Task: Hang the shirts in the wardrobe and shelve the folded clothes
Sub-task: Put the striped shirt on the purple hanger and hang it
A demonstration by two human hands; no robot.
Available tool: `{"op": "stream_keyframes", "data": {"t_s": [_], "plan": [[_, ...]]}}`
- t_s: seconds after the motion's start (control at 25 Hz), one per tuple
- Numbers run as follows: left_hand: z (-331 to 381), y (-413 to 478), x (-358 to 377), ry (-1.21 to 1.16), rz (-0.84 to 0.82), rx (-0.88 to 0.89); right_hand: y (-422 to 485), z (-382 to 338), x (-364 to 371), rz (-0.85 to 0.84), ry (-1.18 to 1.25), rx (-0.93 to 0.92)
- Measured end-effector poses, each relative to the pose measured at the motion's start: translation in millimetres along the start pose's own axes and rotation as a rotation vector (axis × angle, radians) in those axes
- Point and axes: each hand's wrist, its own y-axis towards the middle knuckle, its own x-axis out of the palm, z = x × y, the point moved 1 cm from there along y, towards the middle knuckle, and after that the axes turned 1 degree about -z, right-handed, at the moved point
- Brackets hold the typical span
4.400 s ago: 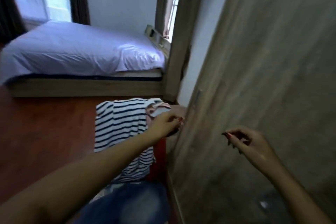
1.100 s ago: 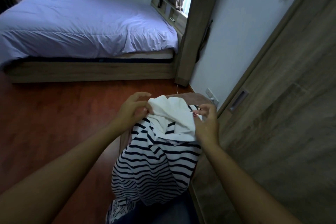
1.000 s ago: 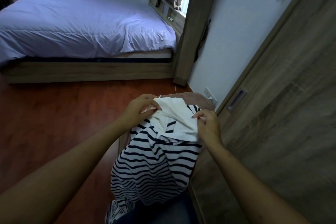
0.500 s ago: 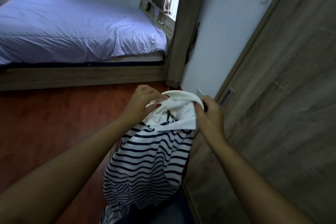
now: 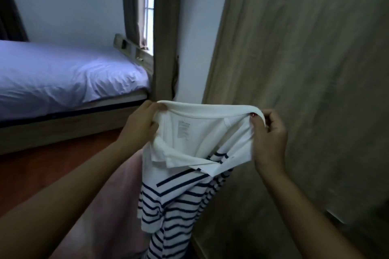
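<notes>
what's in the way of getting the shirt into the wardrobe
The door, just right of the shirt, shows no opening. The left hand and right hand both grip the collar, so neither is free.

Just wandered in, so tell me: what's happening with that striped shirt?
A person holds a white, navy-striped shirt up by its collar, left hand gripping one end, right hand the other; the rest hangs down. The wooden wardrobe door is to the right, a bed behind. No hanger shows; the shirt is not hung yet.
</notes>
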Motion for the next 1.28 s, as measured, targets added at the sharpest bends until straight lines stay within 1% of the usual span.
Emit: {"op": "stream_keyframes", "data": {"t_s": [0.12,0.2,0.28,0.36,0.44,0.52,0.56,0.64,0.72,0.76,0.8,0.88,0.96,1.04,1.08,1.12,1.16,1.2,1.24,1.28], "plan": [[95.9,19.3,-10.2,-0.095,0.053,0.134,-7.0,0.3,-69.8,0.017,-0.112,-0.011],[162.2,20.5,-9.6,-0.146,0.043,0.253,-15.2,10.2,-119.3,0.018,-0.192,0.012],[224.7,11.6,0.3,-0.223,-0.021,0.374,-25.4,19.2,-173.2,0.016,-0.263,0.053],[275.1,0.5,12.8,-0.304,-0.099,0.467,-36.3,26.0,-219.3,-0.04,-0.322,0.134],[330.6,-10.2,29.2,-0.429,-0.223,0.554,-52.1,30.9,-274.9,-0.132,-0.424,0.235],[383.5,-18.7,45.5,-0.538,-0.346,0.67,-72.5,35.7,-333.5,-0.19,-0.541,0.293],[408.4,-22.8,53.2,-0.55,-0.373,0.732,-83.1,37.6,-364.5,-0.176,-0.592,0.314],[449.9,-27.9,66.3,-0.505,-0.396,0.827,-97.8,33.0,-423.5,-0.095,-0.635,0.362],[483.6,-35.2,77.9,-0.386,-0.362,0.939,-108.7,21.0,-478.0,0.033,-0.635,0.404],[498.2,-39.3,85.1,-0.3,-0.317,0.999,-111.6,12.0,-501.5,0.092,-0.634,0.4],[510.0,-42.1,94.1,-0.215,-0.274,1.042,-111.8,1.7,-521.0,0.133,-0.646,0.376],[528.5,-47.2,116.8,-0.128,-0.237,1.038,-104.0,-23.4,-550.1,0.174,-0.712,0.252],[542.1,-54.5,136.3,-0.152,-0.251,0.97,-82.7,-50.1,-571.1,0.261,-0.8,0.054],[555.6,-62.1,147.5,-0.181,-0.285,0.954,-49.1,-71.4,-594.2,0.383,-0.909,-0.147],[562.1,-65.1,148.1,-0.201,-0.299,0.959,-30.8,-80.1,-605.0,0.436,-0.957,-0.208],[568.4,-67.0,146.4,-0.211,-0.316,0.964,-11.9,-83.5,-616.8,0.492,-0.982,-0.215],[573.8,-68.2,143.9,-0.214,-0.326,0.968,5.4,-83.5,-628.3,0.54,-0.984,-0.16],[578.1,-69.5,141.0,-0.217,-0.33,0.969,20.4,-80.3,-638.6,0.565,-0.977,-0.043],[579.8,-69.5,139.1,-0.221,-0.334,0.965,32.2,-76.2,-646.4,0.559,-0.944,0.117],[580.9,-69.6,137.0,-0.223,-0.337,0.963,40.0,-71.3,-650.6,0.53,-0.862,0.278]]}}
